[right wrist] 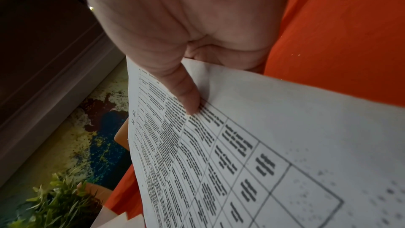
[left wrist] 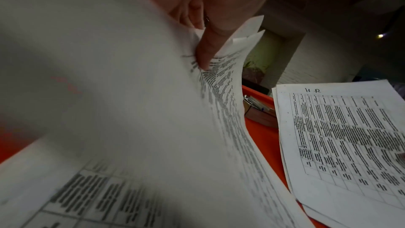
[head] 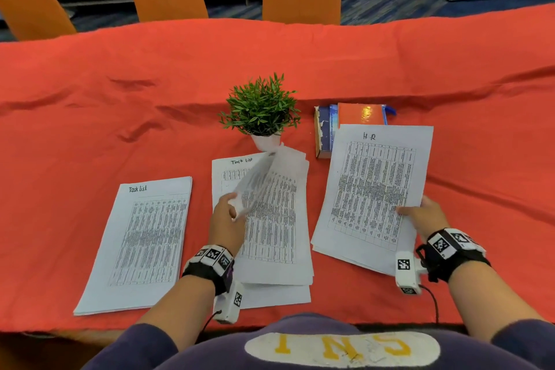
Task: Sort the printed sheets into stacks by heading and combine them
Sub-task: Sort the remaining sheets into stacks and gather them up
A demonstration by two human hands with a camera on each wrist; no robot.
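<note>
**Kid:** What are you holding right now?

**Helper:** Your left hand (head: 225,213) pinches a bent sheet (head: 258,180) with thumb and fingers, lifted up off the middle pile (head: 277,237). Your right hand (head: 422,213) pinches the HR sheets (head: 375,186) at their right edge, thumb on top, fingers below.

**Kid:** Where do the papers go?

**Helper:** The Task list stack (head: 144,246) lies flat on the left, near you. The middle pile also shows "Task list" on a sheet near its far end. The HR sheets are on the right, partly over the books (head: 327,132).

**Kid:** How do you do this bit well?

**Helper:** I think you should read the heading first. Lift just one sheet, slowly, so the others do not slide. The middle pile is messy, so line up its edges before you join it with a stack. Mind the little plant (head: 261,108) just beyond it.

**Kid:** What can't you see?

**Helper:** The lifted sheet is blurry, so its heading is hard to read. I cannot tell if you hold one sheet or two. The small print is too tiny to read. How many HR sheets you hold is hidden too.
</note>
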